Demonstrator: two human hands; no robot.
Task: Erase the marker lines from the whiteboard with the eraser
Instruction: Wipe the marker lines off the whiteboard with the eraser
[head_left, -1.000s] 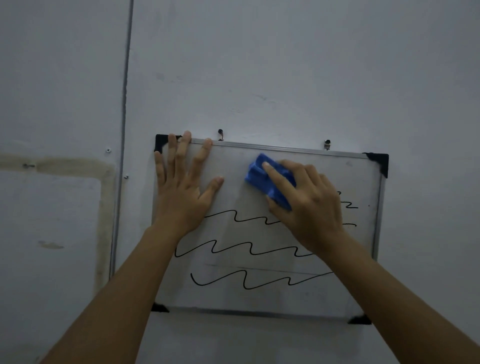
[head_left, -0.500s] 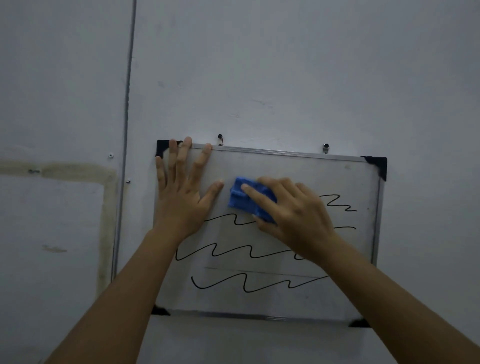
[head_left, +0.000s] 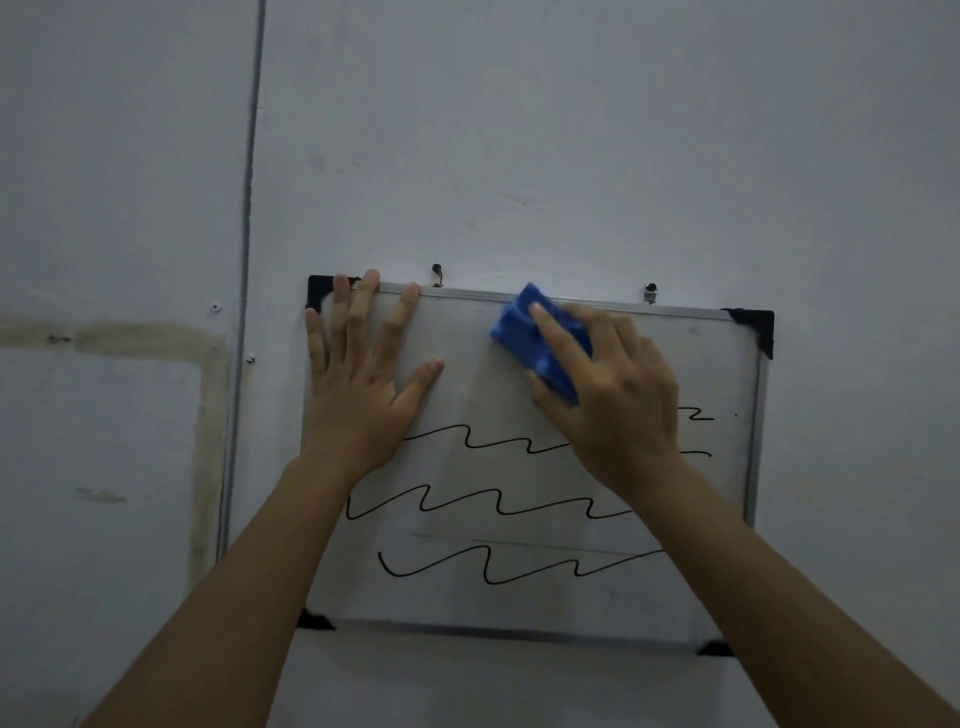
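Right hand (head_left: 618, 410) is curled around the blue eraser (head_left: 524, 322), now held at the upper edge of the whiteboard (head_left: 467, 395), higher than before, above the top marker line (head_left: 493, 444); left hand (head_left: 358, 400) is kept flat, fingers spread.

Plain indoor room, stained painted wall (head_left: 571, 130), small hung whiteboard (head_left: 478, 395)

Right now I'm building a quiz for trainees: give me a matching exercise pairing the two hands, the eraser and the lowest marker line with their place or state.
Column one:
1. left hand
2. right hand
3. eraser
4. lowest marker line

Column two:
A. blue, at the top edge of the whiteboard
B. spread flat on the upper left corner
C. black, wavy, not yet erased
D. grips the eraser

Pairs: 1-B, 2-D, 3-A, 4-C.
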